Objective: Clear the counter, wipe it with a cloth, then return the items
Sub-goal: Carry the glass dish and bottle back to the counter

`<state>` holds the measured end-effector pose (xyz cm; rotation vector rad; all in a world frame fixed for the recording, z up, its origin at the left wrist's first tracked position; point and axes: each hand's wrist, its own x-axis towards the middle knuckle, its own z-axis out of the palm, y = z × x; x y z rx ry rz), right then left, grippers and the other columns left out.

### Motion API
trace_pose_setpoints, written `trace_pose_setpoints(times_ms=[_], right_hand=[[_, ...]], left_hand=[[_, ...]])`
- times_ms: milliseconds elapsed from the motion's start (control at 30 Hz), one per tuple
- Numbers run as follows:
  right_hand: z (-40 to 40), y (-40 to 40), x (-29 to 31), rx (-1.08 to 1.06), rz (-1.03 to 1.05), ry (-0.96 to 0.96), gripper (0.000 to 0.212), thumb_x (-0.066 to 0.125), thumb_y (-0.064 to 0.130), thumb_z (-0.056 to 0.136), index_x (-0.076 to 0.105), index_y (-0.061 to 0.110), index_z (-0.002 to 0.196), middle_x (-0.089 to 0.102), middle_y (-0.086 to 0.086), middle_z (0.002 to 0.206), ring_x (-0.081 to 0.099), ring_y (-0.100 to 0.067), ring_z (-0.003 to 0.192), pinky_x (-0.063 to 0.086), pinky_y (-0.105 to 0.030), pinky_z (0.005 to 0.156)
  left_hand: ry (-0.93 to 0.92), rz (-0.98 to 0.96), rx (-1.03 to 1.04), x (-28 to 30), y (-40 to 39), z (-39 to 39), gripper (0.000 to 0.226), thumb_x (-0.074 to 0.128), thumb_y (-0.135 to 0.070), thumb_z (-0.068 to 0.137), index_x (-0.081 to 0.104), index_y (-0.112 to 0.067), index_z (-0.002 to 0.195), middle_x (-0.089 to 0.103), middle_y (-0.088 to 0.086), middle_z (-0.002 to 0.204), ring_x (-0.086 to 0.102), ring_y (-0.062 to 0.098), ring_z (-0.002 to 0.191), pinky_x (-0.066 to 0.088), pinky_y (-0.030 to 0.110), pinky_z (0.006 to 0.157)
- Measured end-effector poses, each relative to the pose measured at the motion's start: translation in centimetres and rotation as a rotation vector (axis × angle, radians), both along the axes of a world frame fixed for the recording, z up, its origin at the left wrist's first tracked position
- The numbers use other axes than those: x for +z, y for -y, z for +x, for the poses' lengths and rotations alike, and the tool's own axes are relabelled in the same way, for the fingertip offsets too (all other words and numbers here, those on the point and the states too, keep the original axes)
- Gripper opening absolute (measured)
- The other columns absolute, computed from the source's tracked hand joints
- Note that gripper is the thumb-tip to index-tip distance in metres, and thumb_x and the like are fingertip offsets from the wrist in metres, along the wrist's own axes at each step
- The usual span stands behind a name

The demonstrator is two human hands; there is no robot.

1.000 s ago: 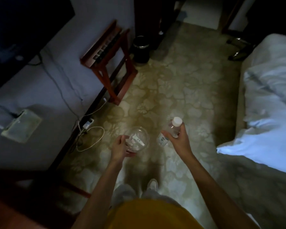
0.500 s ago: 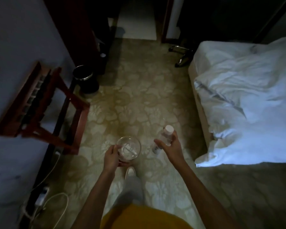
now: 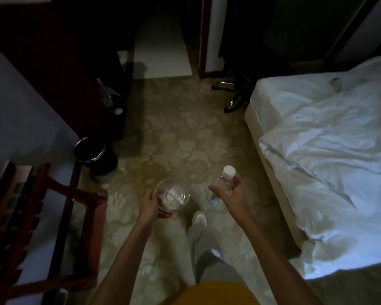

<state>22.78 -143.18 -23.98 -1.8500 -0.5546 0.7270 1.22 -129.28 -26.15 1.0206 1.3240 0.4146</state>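
Note:
My left hand (image 3: pixel 150 205) grips a clear glass bowl (image 3: pixel 174 195) by its near rim; white packets lie inside it. My right hand (image 3: pixel 231 195) holds a clear plastic water bottle (image 3: pixel 223 183) with a white cap, tilted with the cap pointing away from me. Both hands are out in front of me above the patterned carpet, about a hand's width apart. No counter and no cloth are in view.
A bed with rumpled white bedding (image 3: pixel 323 155) fills the right side. A folding wooden luggage rack (image 3: pixel 42 216) stands at the left wall, with a dark waste bin (image 3: pixel 92 155) beyond it. A doorway (image 3: pixel 163 45) and chair legs (image 3: pixel 231 95) lie ahead. Patterned carpet (image 3: pixel 180 133) runs between.
My view has swung right and forward: the wall, cables and rack slid left, the bed and doorway came into view. Both hands keep the same hold on bowl and bottle.

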Motion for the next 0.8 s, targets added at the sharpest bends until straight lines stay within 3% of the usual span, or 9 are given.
trace_pose_setpoints(times_ms=[100,267,400,533,600,700,800], right_hand=[[4.6,-7.3,-1.1,0.019,0.005,-0.014,0.064,0.09,0.039,0.071,0.058,0.023,0.125,0.067,0.012,0.114,0.063,0.001,0.104,0.046,-0.015,0.081],[12.2,-21.2,1.1,0.075,0.034,-0.024,0.052,0.089,0.04,0.072,0.057,0.033,0.113,0.067,0.015,0.107,0.065,0.009,0.094,0.049,-0.009,0.072],[16.8,-31.9,3.2,0.112,0.067,-0.024,0.05,0.089,0.03,0.074,0.057,0.027,0.112,0.067,0.008,0.105,0.065,0.004,0.091,0.049,-0.005,0.067],[20.6,-42.4,2.2,0.172,0.076,-0.03,0.056,0.09,0.03,0.072,0.059,0.021,0.118,0.069,0.001,0.11,0.068,-0.009,0.102,0.05,-0.007,0.069],[22.4,-48.0,1.8,0.194,0.092,-0.019,0.057,0.09,0.035,0.071,0.057,0.029,0.117,0.068,0.003,0.114,0.066,-0.007,0.105,0.05,-0.007,0.073],[25.7,-57.2,1.4,0.223,0.101,-0.02,0.065,0.089,0.055,0.066,0.054,0.04,0.119,0.066,0.01,0.12,0.064,-0.006,0.112,0.054,-0.023,0.09],[29.3,-66.2,2.7,0.242,0.093,-0.022,0.082,0.086,0.07,0.058,0.054,0.036,0.126,0.065,0.01,0.125,0.063,-0.01,0.118,0.054,-0.042,0.101]], left_hand=[[0.004,-0.03,0.013,-0.7,-6.8,4.7,0.032,0.045,-0.035,0.109,0.063,-0.012,0.122,0.066,0.013,0.096,0.072,0.03,0.061,0.058,0.034,0.047],[-0.002,0.01,0.034,1.4,-19.3,11.5,0.033,0.043,-0.035,0.11,0.061,-0.011,0.124,0.067,0.02,0.109,0.073,0.032,0.065,0.059,0.035,0.048],[-0.007,0.033,0.096,3.4,-28.5,15.5,0.031,0.04,-0.034,0.111,0.059,-0.012,0.122,0.067,0.018,0.101,0.072,0.03,0.06,0.062,0.037,0.051],[-0.025,0.039,0.147,3.3,-37.8,19.1,0.033,0.042,-0.032,0.11,0.061,-0.006,0.111,0.062,0.016,0.091,0.07,0.031,0.059,0.062,0.04,0.051],[-0.012,0.038,0.156,2.6,-43.1,21.0,0.033,0.043,-0.031,0.11,0.061,-0.003,0.109,0.061,0.015,0.088,0.068,0.029,0.056,0.061,0.039,0.047],[-0.012,0.029,0.147,2.3,-52.2,24.4,0.032,0.043,-0.03,0.11,0.063,-0.005,0.107,0.066,0.017,0.093,0.07,0.029,0.055,0.059,0.037,0.045],[-0.014,0.039,0.142,3.3,-61.3,27.4,0.031,0.044,-0.028,0.11,0.063,-0.004,0.107,0.063,0.014,0.093,0.066,0.026,0.053,0.057,0.036,0.041]])
